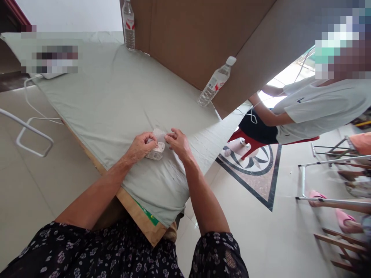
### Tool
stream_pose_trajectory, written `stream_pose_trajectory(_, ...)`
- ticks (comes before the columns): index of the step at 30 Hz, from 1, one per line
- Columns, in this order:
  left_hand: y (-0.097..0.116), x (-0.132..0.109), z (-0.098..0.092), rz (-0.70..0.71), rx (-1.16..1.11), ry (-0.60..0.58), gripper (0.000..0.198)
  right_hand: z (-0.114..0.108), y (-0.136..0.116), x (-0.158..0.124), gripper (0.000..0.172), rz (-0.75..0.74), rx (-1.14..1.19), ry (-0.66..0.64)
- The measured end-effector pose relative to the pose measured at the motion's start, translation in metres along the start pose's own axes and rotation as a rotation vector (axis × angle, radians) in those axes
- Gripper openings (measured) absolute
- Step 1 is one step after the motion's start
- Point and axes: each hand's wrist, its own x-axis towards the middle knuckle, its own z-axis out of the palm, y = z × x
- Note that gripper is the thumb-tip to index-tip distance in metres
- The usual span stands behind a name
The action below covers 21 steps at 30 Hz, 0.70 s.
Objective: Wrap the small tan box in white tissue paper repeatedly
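A small white box [155, 153] with printing and a barcode sits low over the cloth-covered table. My left hand [141, 146] grips its upper left part, with the fingertips bent over the top. From the box's far side rises a thin, whitish see-through sheet [159, 133], perhaps wrapping film. At the right of that sheet is my right hand [179, 143], its thumb and forefinger drawn together at the sheet's edge. Whatever lies between those right fingertips is too small to make out.
A pale green cloth [95, 88] covers the table. Two water bottles, one tilted [216, 83] and one upright [129, 27], stand against a large brown cardboard panel [188, 38]. A person in a white shirt [310, 112] sits at the right. A white cable [29, 100] hangs at the left.
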Motion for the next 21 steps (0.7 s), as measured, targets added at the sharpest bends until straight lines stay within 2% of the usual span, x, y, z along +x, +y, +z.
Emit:
stream_pose_trajectory(4,0.002,0.000,-0.001,-0.005,-0.001,-0.038,0.024,0.021,-0.003,0.011,0.051,-0.093,0.079,-0.025)
stream_pose_trajectory(6,0.002,0.001,-0.001,0.019,-0.006,-0.022,0.024,0.027,-0.006,0.006,0.042,-0.147,0.174,-0.044)
stream_pose_trajectory(8,0.001,0.001,0.001,0.063,-0.031,0.029,0.024,0.028,-0.009,-0.004,0.040,-0.167,0.238,-0.068)
stream_pose_trajectory(10,-0.001,0.002,0.004,0.079,-0.093,0.062,0.030,0.024,-0.010,-0.016,0.043,-0.187,0.246,-0.092)
stream_pose_trajectory(12,-0.003,0.002,0.006,0.063,-0.157,0.061,0.047,0.018,-0.010,-0.028,0.048,-0.241,0.191,-0.118)
stream_pose_trajectory(16,-0.005,0.003,0.006,0.064,-0.167,0.052,0.077,0.012,-0.004,-0.046,0.073,-0.399,-0.043,-0.135)
stream_pose_trajectory(19,-0.004,0.003,0.002,0.058,-0.168,0.065,0.080,0.017,0.002,-0.048,0.081,-0.434,-0.144,-0.102)
stream_pose_trajectory(21,-0.003,0.003,-0.002,0.016,-0.231,0.035,0.078,0.021,0.005,-0.044,0.083,-0.390,-0.123,-0.096)
